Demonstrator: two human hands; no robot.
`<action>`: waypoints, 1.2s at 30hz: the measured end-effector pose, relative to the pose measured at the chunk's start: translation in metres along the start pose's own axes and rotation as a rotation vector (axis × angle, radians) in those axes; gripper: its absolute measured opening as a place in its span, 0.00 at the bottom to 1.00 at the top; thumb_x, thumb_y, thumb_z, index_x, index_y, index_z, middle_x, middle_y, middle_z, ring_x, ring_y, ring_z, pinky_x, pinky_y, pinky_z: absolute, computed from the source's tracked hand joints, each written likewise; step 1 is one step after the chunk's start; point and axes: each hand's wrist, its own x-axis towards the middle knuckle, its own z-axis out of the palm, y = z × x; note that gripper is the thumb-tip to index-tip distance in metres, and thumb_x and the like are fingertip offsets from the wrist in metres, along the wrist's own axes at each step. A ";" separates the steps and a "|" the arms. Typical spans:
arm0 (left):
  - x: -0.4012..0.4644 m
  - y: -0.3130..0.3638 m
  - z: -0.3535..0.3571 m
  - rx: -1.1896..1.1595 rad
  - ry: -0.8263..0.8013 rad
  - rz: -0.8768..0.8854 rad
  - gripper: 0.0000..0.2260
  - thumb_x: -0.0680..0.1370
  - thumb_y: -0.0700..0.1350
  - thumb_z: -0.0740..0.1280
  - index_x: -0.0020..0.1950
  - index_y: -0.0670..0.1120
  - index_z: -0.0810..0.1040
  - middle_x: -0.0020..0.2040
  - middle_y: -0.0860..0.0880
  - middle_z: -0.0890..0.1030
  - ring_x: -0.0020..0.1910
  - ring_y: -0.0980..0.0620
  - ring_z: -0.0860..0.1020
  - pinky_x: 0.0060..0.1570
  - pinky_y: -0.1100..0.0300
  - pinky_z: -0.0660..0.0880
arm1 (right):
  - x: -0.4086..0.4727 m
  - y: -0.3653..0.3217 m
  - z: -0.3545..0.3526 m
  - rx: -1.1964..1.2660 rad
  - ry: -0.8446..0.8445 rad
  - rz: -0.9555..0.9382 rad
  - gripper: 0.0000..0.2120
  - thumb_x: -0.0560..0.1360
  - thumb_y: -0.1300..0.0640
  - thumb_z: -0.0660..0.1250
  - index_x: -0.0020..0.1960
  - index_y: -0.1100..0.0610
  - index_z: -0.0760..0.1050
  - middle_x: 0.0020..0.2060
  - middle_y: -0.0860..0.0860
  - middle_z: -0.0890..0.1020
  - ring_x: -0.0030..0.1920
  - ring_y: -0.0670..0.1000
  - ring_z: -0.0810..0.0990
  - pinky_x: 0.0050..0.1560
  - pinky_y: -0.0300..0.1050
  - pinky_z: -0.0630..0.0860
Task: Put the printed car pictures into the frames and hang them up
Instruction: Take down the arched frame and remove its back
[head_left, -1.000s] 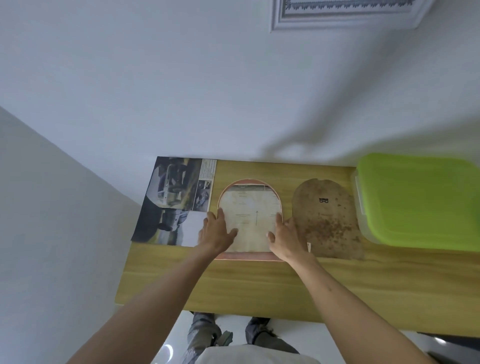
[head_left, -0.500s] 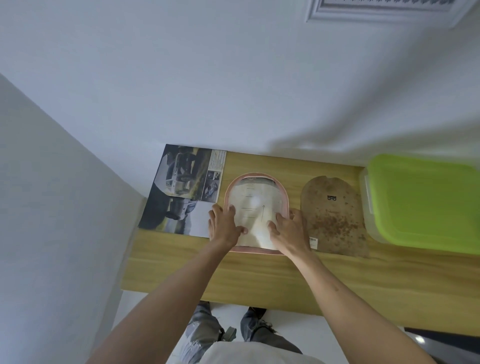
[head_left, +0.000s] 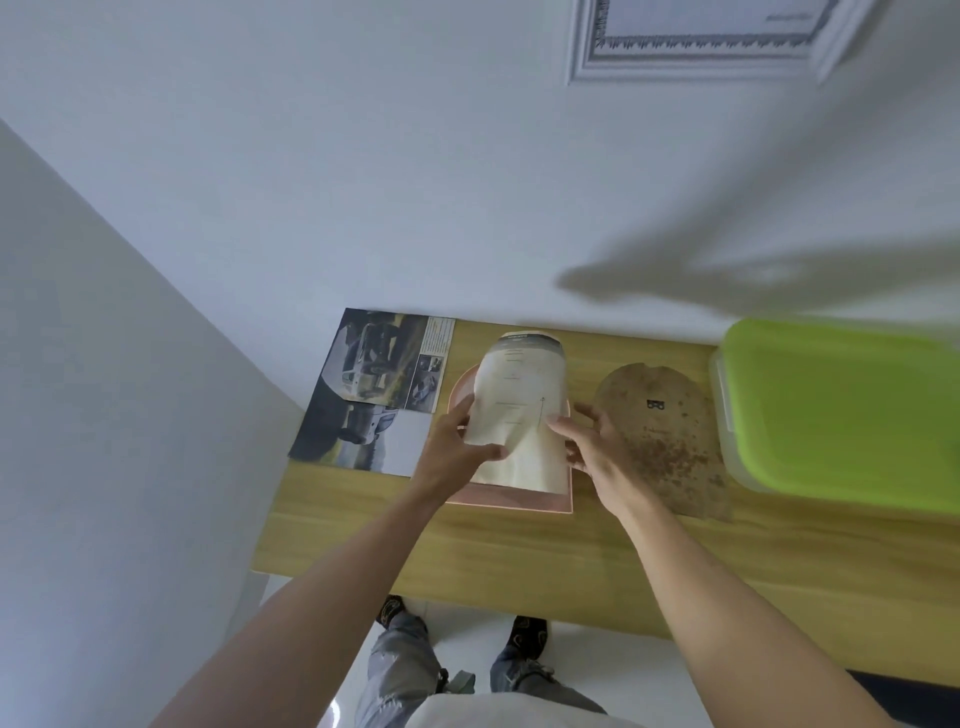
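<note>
Head view: the arched paper (head_left: 519, 415) sits between the two hands above the pink frame (head_left: 511, 500) on the table (head_left: 519, 561), its lower half pinched from either side. The left hand (head_left: 451, 453) has a narrow grip on the paper's left edge and the right hand (head_left: 589, 451) holds the right edge, fingers loosely spread. The paper's long axis runs away from the person, arched end toward the wall, curling up off the frame; the car print (head_left: 376, 389) lies flat just left.
</note>
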 end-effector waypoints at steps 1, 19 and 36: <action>-0.002 0.003 0.000 -0.036 -0.003 0.005 0.39 0.67 0.39 0.78 0.74 0.56 0.66 0.59 0.52 0.78 0.54 0.54 0.78 0.44 0.69 0.73 | -0.003 -0.003 -0.006 0.008 -0.039 -0.002 0.31 0.66 0.52 0.81 0.64 0.52 0.70 0.52 0.52 0.84 0.48 0.51 0.84 0.48 0.47 0.78; -0.042 0.000 0.036 -0.073 -0.012 -0.167 0.09 0.72 0.35 0.72 0.48 0.47 0.80 0.46 0.43 0.82 0.47 0.42 0.82 0.49 0.46 0.81 | -0.066 0.039 -0.076 -0.163 0.306 -0.048 0.13 0.71 0.61 0.73 0.55 0.54 0.77 0.49 0.50 0.84 0.46 0.51 0.84 0.41 0.46 0.78; -0.081 0.012 0.209 0.077 -0.227 -0.160 0.07 0.72 0.31 0.67 0.42 0.42 0.81 0.40 0.43 0.83 0.33 0.47 0.80 0.33 0.57 0.79 | -0.113 0.099 -0.249 -0.447 0.487 0.054 0.13 0.73 0.59 0.72 0.56 0.52 0.76 0.41 0.46 0.81 0.40 0.44 0.80 0.40 0.47 0.81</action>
